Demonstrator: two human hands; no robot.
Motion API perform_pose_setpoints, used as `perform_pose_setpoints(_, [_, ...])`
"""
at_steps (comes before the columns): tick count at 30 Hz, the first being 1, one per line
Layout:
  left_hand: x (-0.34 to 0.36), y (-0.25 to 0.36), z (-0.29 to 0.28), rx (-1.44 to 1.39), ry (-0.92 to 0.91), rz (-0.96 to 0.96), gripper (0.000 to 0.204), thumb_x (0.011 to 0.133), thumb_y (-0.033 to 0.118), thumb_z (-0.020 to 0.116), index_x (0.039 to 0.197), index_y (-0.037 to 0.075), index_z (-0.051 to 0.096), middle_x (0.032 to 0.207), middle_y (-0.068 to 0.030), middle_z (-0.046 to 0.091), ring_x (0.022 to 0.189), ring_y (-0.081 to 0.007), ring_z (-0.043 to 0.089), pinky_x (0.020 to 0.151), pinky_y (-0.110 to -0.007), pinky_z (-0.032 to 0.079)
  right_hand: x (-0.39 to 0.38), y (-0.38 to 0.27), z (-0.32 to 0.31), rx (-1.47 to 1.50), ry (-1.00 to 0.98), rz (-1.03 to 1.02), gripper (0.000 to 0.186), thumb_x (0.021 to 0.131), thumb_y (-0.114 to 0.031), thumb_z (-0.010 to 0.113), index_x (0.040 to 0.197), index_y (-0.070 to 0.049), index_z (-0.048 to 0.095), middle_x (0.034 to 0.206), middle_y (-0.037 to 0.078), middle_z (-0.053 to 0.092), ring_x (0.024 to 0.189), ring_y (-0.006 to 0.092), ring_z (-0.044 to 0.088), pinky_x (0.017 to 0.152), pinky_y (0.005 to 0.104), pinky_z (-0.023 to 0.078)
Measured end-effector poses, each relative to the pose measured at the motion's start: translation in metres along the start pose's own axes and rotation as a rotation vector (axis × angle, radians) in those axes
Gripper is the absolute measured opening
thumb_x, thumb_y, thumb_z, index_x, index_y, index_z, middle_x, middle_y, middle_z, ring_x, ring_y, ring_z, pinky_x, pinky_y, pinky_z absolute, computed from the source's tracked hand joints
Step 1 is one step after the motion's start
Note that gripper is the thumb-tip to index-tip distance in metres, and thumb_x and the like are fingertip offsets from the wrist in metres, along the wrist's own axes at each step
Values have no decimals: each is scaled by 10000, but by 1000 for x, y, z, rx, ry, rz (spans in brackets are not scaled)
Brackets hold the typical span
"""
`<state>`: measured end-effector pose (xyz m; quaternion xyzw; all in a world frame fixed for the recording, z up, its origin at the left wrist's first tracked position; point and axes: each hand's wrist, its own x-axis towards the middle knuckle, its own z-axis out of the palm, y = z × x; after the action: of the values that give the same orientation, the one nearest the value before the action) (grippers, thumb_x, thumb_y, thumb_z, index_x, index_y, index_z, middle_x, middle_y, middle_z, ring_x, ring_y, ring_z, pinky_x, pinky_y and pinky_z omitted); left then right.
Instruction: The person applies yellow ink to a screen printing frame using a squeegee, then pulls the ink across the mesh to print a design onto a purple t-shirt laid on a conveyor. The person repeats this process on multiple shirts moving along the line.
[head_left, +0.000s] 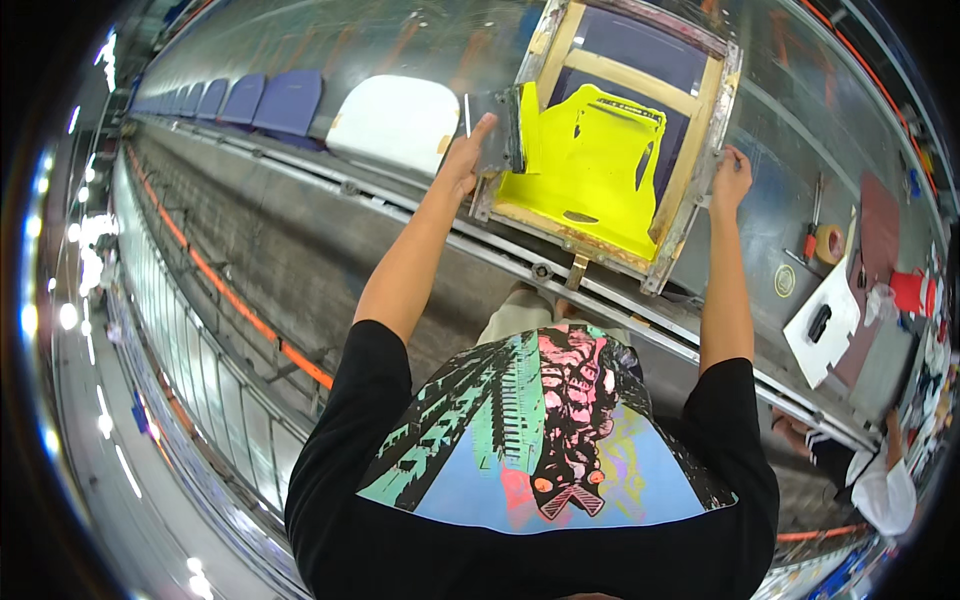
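Observation:
My left hand (467, 155) grips a squeegee (517, 128) with a dark blade and yellow ink, standing near the left side of a wooden screen frame (705, 85). Glossy yellow ink (590, 190) covers much of the screen's lower opening, with dark purple mesh around it. My right hand (730, 180) has its fingers curled on the frame's right edge. A white rounded panel (390, 120) lies on the table left of the screen.
Purple panels (285, 105) line the metal table (450, 40), which has a rail along its near edge. At right lie a tape roll (829, 243), a red-handled tool (809, 243), a white board (805, 330) and a red container (910, 292). Another person (875, 480) is at lower right.

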<state>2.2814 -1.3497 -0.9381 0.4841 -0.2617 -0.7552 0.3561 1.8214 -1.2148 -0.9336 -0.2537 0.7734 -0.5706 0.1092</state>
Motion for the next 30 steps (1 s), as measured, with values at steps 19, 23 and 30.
perform_pose_setpoints(19, [-143, -91, 329, 221, 159, 59, 642, 955, 426, 730, 1393, -5, 541, 1299, -123, 651, 1149, -234, 638, 995, -376, 503, 178, -9, -274, -232, -9, 33, 242, 953, -287, 639, 1077, -118, 759, 939, 162, 743, 863, 318, 689, 830, 411, 518])
perform_pose_setpoints(23, [-156, -133, 453, 562, 47, 226, 469, 907, 289, 749, 1205, -25, 568, 1162, -185, 684, 1042, -287, 672, 923, -416, 527, 246, 15, -354, -285, 35, 66, 261, 949, -337, 633, 1112, -168, 748, 947, 186, 744, 913, 396, 696, 837, 460, 525])
perform_pose_setpoints(30, [-174, -261, 591, 1593, 242, 495, 451, 902, 215, 651, 1235, -35, 476, 926, -322, 701, 866, -515, 680, 820, -596, 535, 283, 98, -454, -300, -43, 65, 294, 969, -367, 593, 1166, -175, 697, 978, 227, 742, 985, 460, 685, 875, 522, 520])
